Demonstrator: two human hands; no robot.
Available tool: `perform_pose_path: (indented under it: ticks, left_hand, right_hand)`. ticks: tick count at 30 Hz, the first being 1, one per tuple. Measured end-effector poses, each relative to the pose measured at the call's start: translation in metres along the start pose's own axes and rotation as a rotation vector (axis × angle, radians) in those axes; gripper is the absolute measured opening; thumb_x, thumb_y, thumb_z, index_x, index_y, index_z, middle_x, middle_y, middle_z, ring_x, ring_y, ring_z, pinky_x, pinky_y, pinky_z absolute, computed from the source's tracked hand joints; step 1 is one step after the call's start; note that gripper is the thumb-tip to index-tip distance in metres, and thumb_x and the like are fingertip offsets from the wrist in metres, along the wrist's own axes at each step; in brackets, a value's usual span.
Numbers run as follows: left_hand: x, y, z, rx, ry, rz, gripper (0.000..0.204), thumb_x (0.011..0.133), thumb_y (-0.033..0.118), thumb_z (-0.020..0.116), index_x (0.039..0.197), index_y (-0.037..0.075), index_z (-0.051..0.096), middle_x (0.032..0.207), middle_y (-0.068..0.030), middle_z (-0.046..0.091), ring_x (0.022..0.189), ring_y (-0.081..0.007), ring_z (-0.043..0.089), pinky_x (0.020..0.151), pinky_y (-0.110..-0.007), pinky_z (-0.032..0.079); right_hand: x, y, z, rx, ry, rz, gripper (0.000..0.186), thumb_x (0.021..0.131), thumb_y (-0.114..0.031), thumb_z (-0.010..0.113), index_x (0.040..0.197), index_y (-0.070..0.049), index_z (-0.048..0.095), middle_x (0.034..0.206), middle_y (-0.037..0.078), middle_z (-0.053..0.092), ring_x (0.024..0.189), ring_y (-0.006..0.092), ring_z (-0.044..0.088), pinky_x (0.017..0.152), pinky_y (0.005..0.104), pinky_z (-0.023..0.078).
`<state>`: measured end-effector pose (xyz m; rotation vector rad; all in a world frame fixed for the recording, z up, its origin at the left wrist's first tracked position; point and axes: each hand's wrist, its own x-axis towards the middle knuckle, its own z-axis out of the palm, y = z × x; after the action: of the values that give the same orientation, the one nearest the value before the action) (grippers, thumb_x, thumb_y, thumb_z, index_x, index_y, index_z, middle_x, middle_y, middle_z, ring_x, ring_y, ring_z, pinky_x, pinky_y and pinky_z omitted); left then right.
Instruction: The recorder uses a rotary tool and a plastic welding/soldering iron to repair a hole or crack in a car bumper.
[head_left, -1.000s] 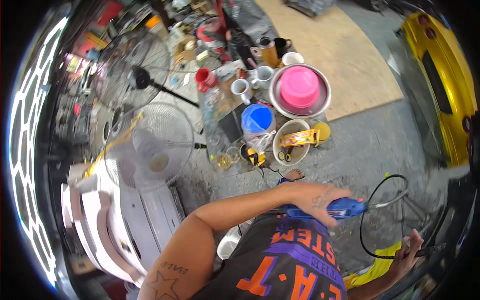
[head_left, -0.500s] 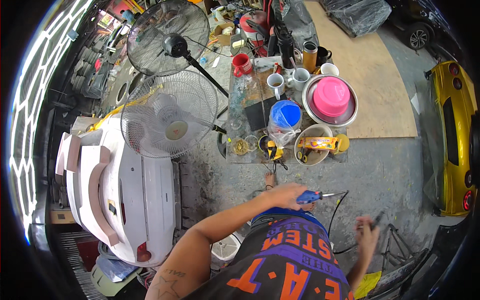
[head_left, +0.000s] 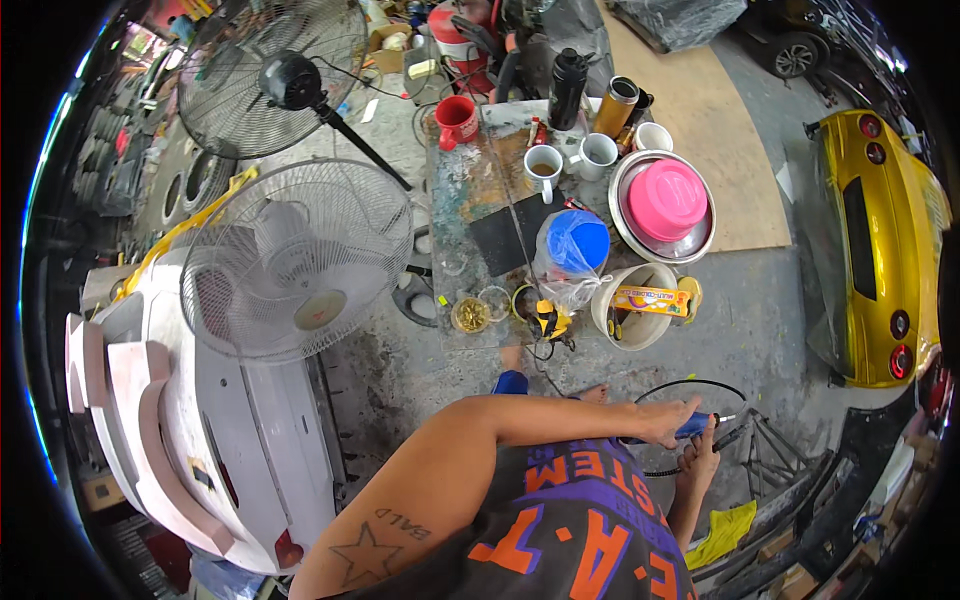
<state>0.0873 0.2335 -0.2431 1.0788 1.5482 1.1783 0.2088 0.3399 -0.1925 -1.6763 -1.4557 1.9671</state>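
Hands are seen from above, brought together low and to the right in front of a person's chest. The left hand (head_left: 668,420) is closed in a firm grip around a blue-handled tool (head_left: 700,424), whose thin metal tip points to the right. The right hand (head_left: 699,462) is raised from below and its fingers are pressed against the tool near its front end; how tightly its grip is closed cannot be told, since the fingers are small and partly hidden. A black cable (head_left: 690,388) is looped in an arc just above the hands, over the grey concrete floor (head_left: 770,310).

The tool is held up in the air, apart from any workpiece, so the work appears to be at a handling or preparing stage, with nothing visibly finished; nothing is seen being cut, joined or fixed.

Ahead of the hands, a cluttered table (head_left: 462,190) is seen, carrying mugs, a pink bowl (head_left: 667,198) set in a metal basin, a blue-lidded tub (head_left: 574,244) in a plastic bag and a white bucket (head_left: 634,305). A white standing fan (head_left: 297,262) is placed to the left, over a white car body panel (head_left: 180,430). A yellow car (head_left: 880,250) is parked at the right edge.
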Motion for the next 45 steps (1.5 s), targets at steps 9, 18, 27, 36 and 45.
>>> perform_pose_path:
  ticks: [9,18,27,36,45]
  left_hand:
    - [0.002,-0.016,0.016,-0.046,0.072,0.171,0.087,0.064,0.016,0.076,0.129,-0.01,0.024,0.1,-0.0291,0.056,0.096,-0.0435,0.058,0.08,-0.044,0.048]
    - [-0.195,-0.032,-0.156,0.463,0.812,-0.318,0.066,0.069,0.028,0.078,0.124,0.003,0.049,0.118,-0.0179,0.051,0.113,-0.0358,0.047,0.094,-0.043,0.039]
    - [-0.267,-0.125,-0.161,0.744,0.669,-0.848,0.09,0.061,0.025,0.081,0.136,0.008,0.033,0.124,-0.0165,0.039,0.115,-0.0388,0.043,0.093,-0.05,0.041]
    - [-0.2,-0.153,-0.297,0.775,1.163,-0.676,0.076,0.063,0.014,0.075,0.128,0.006,0.036,0.119,-0.0191,0.042,0.111,-0.0426,0.045,0.091,-0.05,0.041]
    - [-0.211,-0.168,-0.249,0.522,1.186,-0.303,0.028,0.078,0.015,0.068,0.1,0.001,0.056,0.098,-0.0198,0.057,0.09,-0.0367,0.057,0.075,-0.042,0.046]
  right_hand:
    - [-0.02,0.013,0.02,0.081,0.106,0.035,0.029,0.088,-0.032,0.067,0.07,-0.017,0.051,0.05,-0.01,0.035,0.036,0.0015,0.028,0.034,0.0207,0.018]
    - [-0.013,0.005,-0.003,0.205,0.163,-0.054,0.029,0.087,-0.037,0.068,0.071,-0.018,0.053,0.052,-0.011,0.032,0.036,0.0005,0.024,0.033,0.0213,0.017]
    - [-0.008,-0.002,-0.01,0.263,0.091,-0.101,0.033,0.088,-0.032,0.068,0.066,-0.018,0.048,0.051,-0.011,0.033,0.036,-0.0003,0.023,0.032,0.0208,0.015]
    - [-0.022,0.005,-0.004,0.292,0.103,-0.074,0.029,0.091,-0.037,0.063,0.073,-0.017,0.051,0.051,-0.011,0.033,0.035,0.0,0.023,0.03,0.0196,0.014]
    - [-0.038,0.005,0.0,0.328,0.128,-0.067,0.029,0.09,-0.032,0.066,0.072,-0.015,0.05,0.055,-0.01,0.035,0.037,0.0008,0.023,0.032,0.02,0.015]
